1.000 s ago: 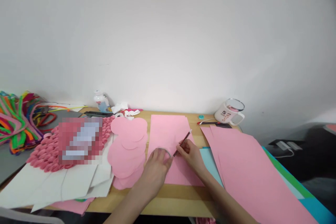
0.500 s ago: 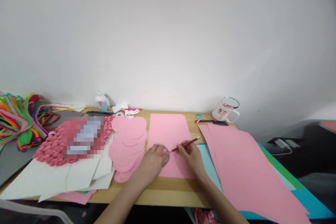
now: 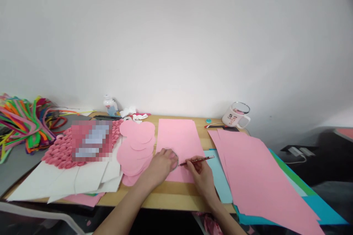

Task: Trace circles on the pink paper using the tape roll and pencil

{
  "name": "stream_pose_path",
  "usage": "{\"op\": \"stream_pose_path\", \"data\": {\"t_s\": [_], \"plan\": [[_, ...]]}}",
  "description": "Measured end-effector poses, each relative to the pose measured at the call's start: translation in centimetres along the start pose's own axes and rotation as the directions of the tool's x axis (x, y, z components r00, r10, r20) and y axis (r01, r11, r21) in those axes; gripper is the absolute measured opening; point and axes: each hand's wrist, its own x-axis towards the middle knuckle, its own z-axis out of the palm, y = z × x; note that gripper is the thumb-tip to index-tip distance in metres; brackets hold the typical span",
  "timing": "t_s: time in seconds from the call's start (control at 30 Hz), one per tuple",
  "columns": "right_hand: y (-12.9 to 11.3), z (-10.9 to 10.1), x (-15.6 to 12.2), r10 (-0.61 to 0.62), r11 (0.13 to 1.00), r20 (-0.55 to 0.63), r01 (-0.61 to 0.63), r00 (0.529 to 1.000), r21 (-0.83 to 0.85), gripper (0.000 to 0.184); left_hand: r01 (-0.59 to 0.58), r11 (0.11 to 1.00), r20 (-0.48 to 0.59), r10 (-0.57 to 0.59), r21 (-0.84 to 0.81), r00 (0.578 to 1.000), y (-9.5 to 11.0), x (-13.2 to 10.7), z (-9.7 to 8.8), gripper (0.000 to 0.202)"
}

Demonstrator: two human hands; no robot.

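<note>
A pink paper sheet (image 3: pixel 180 137) lies on the wooden table (image 3: pixel 176 200) in front of me. My left hand (image 3: pixel 160 167) presses flat, fingers spread, on a round template (image 3: pixel 174 161) near the sheet's lower part; only the disc's right rim shows. My right hand (image 3: pixel 201 172) pinches a red pencil (image 3: pixel 197 160), its tip against the template's right edge and its shaft pointing right. A pile of cut pink circles (image 3: pixel 136 145) sits just left of the sheet.
More large pink sheets (image 3: pixel 256 176) over blue and green ones spread to the right. A white mug (image 3: pixel 235 115) stands at the back right. White paper (image 3: pixel 68 181), a pink bumpy piece (image 3: pixel 59 152) and colourful pipe cleaners (image 3: pixel 22 123) fill the left.
The pencil has swung from pointing up-right to lying nearly level, as my right hand moved down around the template's right side. The view shifted slightly.
</note>
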Motion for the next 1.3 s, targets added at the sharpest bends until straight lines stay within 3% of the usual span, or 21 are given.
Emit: {"op": "stream_pose_path", "data": {"t_s": [0.33, 0.63, 0.77, 0.97, 1.03, 1.13, 1.3], "plan": [[-0.5, 1.2, -2.9, -0.113, 0.994, 0.101, 0.113, 0.988, 0.011, 0.017, 0.025, 0.997, 0.008, -0.026, 0.068, 1.000, -0.1, 0.6, -0.3, 0.025], [-1.4, 2.5, -4.4, -0.265, 0.957, 0.267, 0.286, 0.927, -0.044, 0.012, 0.036, 0.995, 0.044, -0.040, 0.092, 0.998, -0.6, 1.3, -1.0, 0.028], [-1.7, 1.6, -4.4, -0.327, 0.914, 0.309, 0.382, 0.893, -0.135, 0.012, 0.028, 0.994, 0.043, -0.033, 0.107, 0.999, -0.8, 1.4, -1.0, 0.032], [-2.0, -0.8, -3.6, -0.228, 0.939, 0.224, 0.275, 0.948, -0.208, 0.015, 0.057, 0.991, 0.041, -0.062, 0.121, 0.997, -0.6, 1.6, -1.0, 0.031], [-1.9, -1.0, -3.6, -0.243, 0.932, 0.215, 0.289, 0.946, -0.217, 0.014, 0.055, 0.991, 0.036, -0.060, 0.122, 0.998, -0.6, 1.6, -1.0, 0.031], [-1.7, -0.4, -4.2, -0.343, 0.889, 0.262, 0.402, 0.902, -0.221, 0.010, 0.039, 0.992, 0.035, -0.043, 0.124, 0.998, -0.7, 1.7, -1.0, 0.031], [-2.1, 1.4, -5.3, -0.531, 0.740, 0.384, 0.634, 0.756, -0.225, 0.023, 0.028, 0.992, 0.063, -0.036, 0.126, 0.997, -0.9, 1.9, -1.3, 0.037]]}}
